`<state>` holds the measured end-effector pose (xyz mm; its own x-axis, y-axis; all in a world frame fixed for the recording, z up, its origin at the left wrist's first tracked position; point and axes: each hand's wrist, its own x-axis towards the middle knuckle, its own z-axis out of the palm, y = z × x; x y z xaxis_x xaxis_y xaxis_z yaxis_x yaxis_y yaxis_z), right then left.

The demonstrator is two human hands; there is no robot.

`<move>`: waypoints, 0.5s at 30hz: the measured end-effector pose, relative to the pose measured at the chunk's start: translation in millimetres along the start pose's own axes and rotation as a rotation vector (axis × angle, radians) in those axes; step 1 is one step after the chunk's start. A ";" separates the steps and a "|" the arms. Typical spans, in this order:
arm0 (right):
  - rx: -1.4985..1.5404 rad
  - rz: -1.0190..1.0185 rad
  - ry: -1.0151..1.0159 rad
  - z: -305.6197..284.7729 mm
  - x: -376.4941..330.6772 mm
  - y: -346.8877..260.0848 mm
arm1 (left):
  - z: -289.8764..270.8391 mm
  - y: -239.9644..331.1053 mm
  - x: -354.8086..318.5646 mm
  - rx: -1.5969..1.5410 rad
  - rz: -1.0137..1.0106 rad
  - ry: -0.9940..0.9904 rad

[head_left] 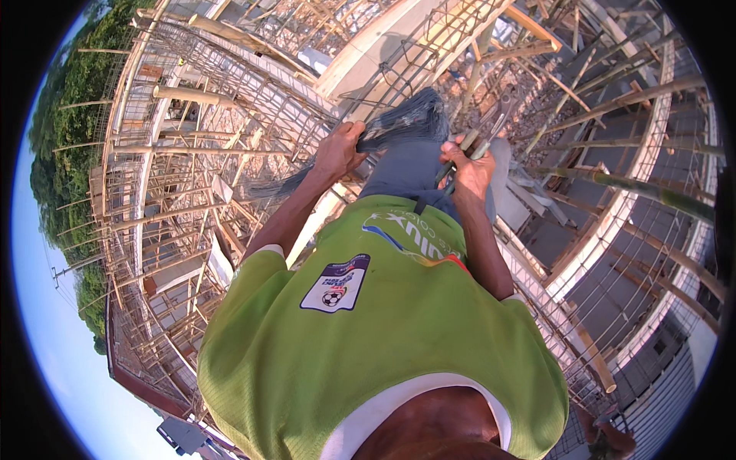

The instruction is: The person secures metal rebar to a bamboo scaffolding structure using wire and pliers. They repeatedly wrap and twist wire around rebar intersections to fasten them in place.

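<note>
Well, a wide building frame of timber poles (201,151) and reinforcing bars is stretching out beyond and below the fingers on both sides. Leafy trees (84,100) are rising far to the left of the fingers. Nearer me, a person in a green short-sleeved shirt (399,322) and dark trousers (402,170) is looking down, the shirt filling the space on the body side of both hands. Just past the left fingers, a pale plank (368,50) is slanting away, and a rebar cage (435,42) is lying beside it. The left hand (339,151) is closing its fingers firmly around a bundle of thin grey wire (410,119); its thick end is fanning out to the right of those fingers, over the trousers, and its loose strands are trailing to their lower left. The right hand (469,169) is curling its fingers around a green-handled, plier-like tool (469,140), whose slim metal end is pointing up and away from them; whether its jaws are standing apart, I cannot tell.
</note>
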<state>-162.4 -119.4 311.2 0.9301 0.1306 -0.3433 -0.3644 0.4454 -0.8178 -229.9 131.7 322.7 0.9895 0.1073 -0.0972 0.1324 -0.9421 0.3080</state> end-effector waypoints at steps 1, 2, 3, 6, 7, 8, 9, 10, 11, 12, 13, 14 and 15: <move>0.119 0.030 -0.002 -0.1 -1.3 -1.9 | 2.7 -7.7 -7.8 0.013 -0.055 -0.025; 0.318 0.080 -0.068 -4.8 -0.2 -11.7 | 5.1 -20.1 -15.4 0.007 -0.063 -0.023; 0.517 0.106 -0.173 -9.7 -0.5 -27.8 | 8.8 -36.4 -23.9 0.001 -0.071 -0.021; 0.765 0.125 -0.310 -58.8 21.2 -66.0 | 21.8 -98.1 -46.6 0.004 -0.138 -0.037; 0.706 0.086 -0.295 -69.9 21.7 -78.4 | 20.5 -113.6 -51.2 0.011 -0.178 -0.048; 0.665 0.040 -0.310 -85.1 21.6 -89.2 | 16.6 -127.6 -53.4 0.015 -0.217 -0.059; 0.737 0.015 -0.401 -97.7 20.4 -104.3 | 10.5 -143.9 -51.1 0.060 -0.216 -0.042; 0.816 -0.027 -0.446 -105.9 14.4 -124.4 | 1.5 -155.8 -36.0 0.057 -0.262 -0.007; 0.815 -0.091 -0.419 -123.3 14.5 -137.2 | -3.1 -179.2 -31.8 0.042 -0.333 -0.015; 0.836 -0.129 -0.391 -131.9 13.1 -150.8 | 0.4 -207.0 -36.7 0.059 -0.404 0.037; 0.837 -0.173 -0.345 -141.0 8.6 -163.6 | 0.4 -238.7 -34.1 0.036 -0.403 0.078; 0.810 -0.218 -0.345 -151.6 3.7 -172.0 | -5.6 -251.5 -22.8 -0.016 -0.452 0.099; 0.784 -0.259 -0.324 -162.4 1.6 -176.9 | -2.3 -281.5 -23.3 -0.003 -0.482 0.181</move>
<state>-103.9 -341.9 380.3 0.9897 0.1327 0.0532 -0.1147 0.9591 -0.2589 -290.1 395.2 240.4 0.8103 0.5825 -0.0638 0.5759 -0.7714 0.2708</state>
